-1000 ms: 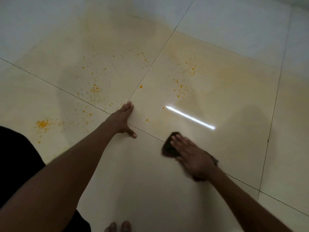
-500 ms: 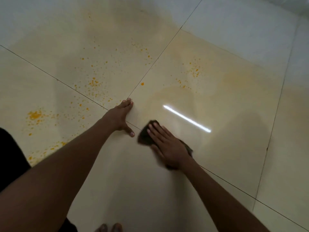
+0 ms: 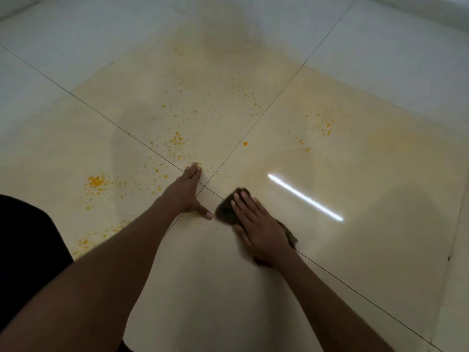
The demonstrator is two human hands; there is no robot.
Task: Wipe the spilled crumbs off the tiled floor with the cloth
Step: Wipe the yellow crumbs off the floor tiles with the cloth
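Orange crumbs (image 3: 175, 141) lie scattered over the cream tiled floor (image 3: 355, 250), with a thicker patch (image 3: 96, 181) at the left and a smaller group (image 3: 326, 128) at the far right. My right hand (image 3: 258, 227) lies flat on a dark brown cloth (image 3: 225, 209), pressing it to the floor just right of the tile joint crossing. The cloth pokes out ahead of my fingers and behind my wrist. My left hand (image 3: 186, 193) rests flat on the floor with fingers together and thumb out, its thumb tip almost touching the cloth.
A bright strip of reflected light (image 3: 304, 196) lies right of the cloth. Dark grout lines (image 3: 253, 123) cross under my left hand. Dark clothing (image 3: 25, 250) fills the lower left. A wall base (image 3: 418, 6) runs along the top right.
My right hand slid the cloth leftward across the tile, from under the light strip to beside my left thumb. Crumbs near the strip's left end are gone. My left hand stayed planted.
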